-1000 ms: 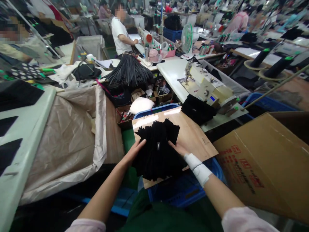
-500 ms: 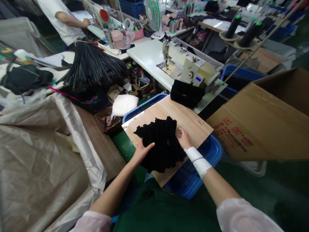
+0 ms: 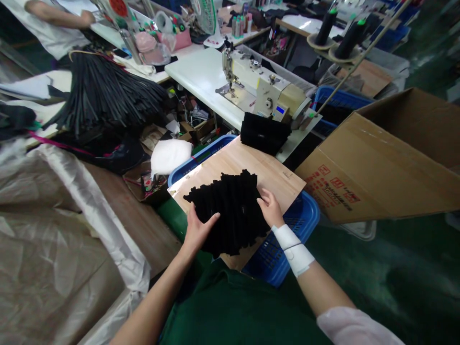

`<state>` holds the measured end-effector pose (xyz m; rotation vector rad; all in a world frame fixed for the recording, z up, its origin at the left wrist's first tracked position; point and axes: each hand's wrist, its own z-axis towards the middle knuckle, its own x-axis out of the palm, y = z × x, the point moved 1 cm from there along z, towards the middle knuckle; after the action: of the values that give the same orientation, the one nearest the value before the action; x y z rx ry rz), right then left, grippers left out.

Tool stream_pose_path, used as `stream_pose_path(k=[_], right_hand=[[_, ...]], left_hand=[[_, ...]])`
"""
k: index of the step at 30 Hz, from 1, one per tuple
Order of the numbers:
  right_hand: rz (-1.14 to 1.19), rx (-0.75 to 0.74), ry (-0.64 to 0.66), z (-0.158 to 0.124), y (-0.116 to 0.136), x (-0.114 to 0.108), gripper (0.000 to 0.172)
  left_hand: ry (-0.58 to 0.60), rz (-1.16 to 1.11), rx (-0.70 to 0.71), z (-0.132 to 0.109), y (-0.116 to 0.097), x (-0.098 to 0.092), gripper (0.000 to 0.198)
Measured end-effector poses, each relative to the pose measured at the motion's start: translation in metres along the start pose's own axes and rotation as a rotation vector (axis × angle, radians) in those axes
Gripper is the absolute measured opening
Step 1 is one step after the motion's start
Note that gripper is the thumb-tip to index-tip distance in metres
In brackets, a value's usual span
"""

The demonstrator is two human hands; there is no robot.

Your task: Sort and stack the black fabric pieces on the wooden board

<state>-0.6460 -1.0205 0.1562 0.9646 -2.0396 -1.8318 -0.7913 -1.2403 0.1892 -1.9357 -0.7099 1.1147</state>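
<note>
While both hands bracketed it, the fanned stack of black fabric pieces (image 3: 230, 203) lay on the wooden board (image 3: 278, 175) over the blue crate (image 3: 305, 218). The left hand (image 3: 199, 231) held a closed grip on the stack's near-left edge, thumb on top. The right hand (image 3: 271, 209) rested open against the right edge. The stack lay directly between them.

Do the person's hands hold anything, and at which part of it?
The left hand grips the stack of black fabric pieces at its near left edge, thumb on top; the right hand only presses its right edge.
</note>
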Motion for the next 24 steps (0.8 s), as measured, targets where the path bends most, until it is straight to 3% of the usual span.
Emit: stream_pose_path(k=[2, 5, 7, 11, 13, 20, 24], right_hand=[[0.013, -0.01, -0.072, 0.0, -0.001, -0.002, 0.038], [-0.098, -0.072, -0.025, -0.002, 0.003, -0.003, 0.017], [-0.167, -0.114, 0.032, -0.003, 0.01, -0.003, 0.019], [-0.27, -0.161, 0.016, -0.002, 0.024, 0.0, 0.03], [-0.294, -0.18, 0.016, 0.0, 0.025, 0.001, 0.026], [-0.163, -0.039, -0.09, 0.009, -0.001, -0.011, 0.021], [-0.203, -0.125, -0.067, 0.009, -0.004, -0.021, 0.019]], left_hand=[[-0.026, 0.106, -0.005, -0.004, -0.002, 0.003, 0.108], [-0.024, 0.147, -0.011, -0.006, -0.004, 0.006, 0.112], [-0.029, 0.138, -0.028, -0.005, -0.004, 0.006, 0.112], [-0.038, 0.11, -0.027, -0.002, -0.003, 0.005, 0.111], [-0.035, 0.101, -0.035, -0.002, -0.004, 0.005, 0.111], [-0.064, 0.055, -0.082, -0.001, -0.009, 0.005, 0.098], [-0.066, 0.033, -0.072, 0.002, -0.006, 0.005, 0.097]])
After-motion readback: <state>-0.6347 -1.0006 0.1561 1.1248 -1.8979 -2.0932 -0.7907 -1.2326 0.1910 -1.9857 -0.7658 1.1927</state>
